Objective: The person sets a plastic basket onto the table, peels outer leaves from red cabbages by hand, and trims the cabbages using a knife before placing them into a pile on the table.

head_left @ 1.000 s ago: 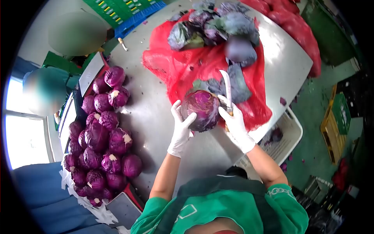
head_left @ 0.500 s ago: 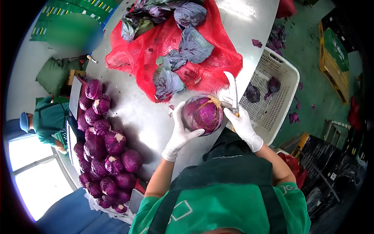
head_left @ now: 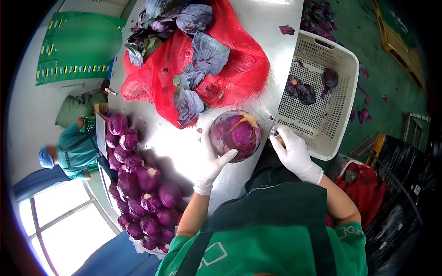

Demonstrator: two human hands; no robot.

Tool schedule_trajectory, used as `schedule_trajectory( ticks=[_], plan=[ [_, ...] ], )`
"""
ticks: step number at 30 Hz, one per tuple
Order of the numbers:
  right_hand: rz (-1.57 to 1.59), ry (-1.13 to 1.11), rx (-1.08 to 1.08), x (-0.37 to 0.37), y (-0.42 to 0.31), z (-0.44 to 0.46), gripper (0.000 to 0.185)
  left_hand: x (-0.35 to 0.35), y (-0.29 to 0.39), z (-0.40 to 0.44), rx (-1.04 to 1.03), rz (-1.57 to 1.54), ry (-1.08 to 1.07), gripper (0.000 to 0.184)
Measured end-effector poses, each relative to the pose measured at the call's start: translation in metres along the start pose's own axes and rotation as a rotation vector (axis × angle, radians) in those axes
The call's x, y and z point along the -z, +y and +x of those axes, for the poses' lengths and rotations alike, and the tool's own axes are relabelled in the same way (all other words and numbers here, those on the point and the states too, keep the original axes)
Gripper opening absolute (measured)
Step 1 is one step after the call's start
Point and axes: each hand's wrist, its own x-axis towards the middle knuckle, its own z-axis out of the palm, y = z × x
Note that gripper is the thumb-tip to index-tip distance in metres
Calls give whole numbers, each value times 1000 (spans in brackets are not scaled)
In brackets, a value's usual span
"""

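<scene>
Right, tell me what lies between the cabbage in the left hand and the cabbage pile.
Head view: the left hand itself, cupped against the cabbage, then glare-lit metal tabletop up to the cabbage pile.

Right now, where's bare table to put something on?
Between the cabbage pile and the left hand, the table looks bare, though glary. A strip between the red net and crate is nearly bare. Crowded: the pile, and the net with leaves.

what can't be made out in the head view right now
In the head view:
Yellowish-handled tool: mostly hidden by the white-gloved right hand.
Round purple cabbage: underside hidden by its own bulk.
Purple-green leaf pile: cut off by the top edge.
Green panel with yellow marks: middle blurred.
</scene>
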Motion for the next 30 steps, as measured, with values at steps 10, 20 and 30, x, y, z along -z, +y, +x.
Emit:
schedule_trajectory(
  ticks=[10, 20, 30],
  plan=[
    [-415, -160, 157, -2, -6, -7, 16, -9, 4, 3, 5, 60, -39, 99],
    [-408, -286, 250, -23, -24, -7, 27, 28, -41, -24, 249, -447, -26, 122],
    [-331, -278, 379, -51, -38, 12, 28, 70, -67, -34, 546, -624, -56, 127]
  ],
)
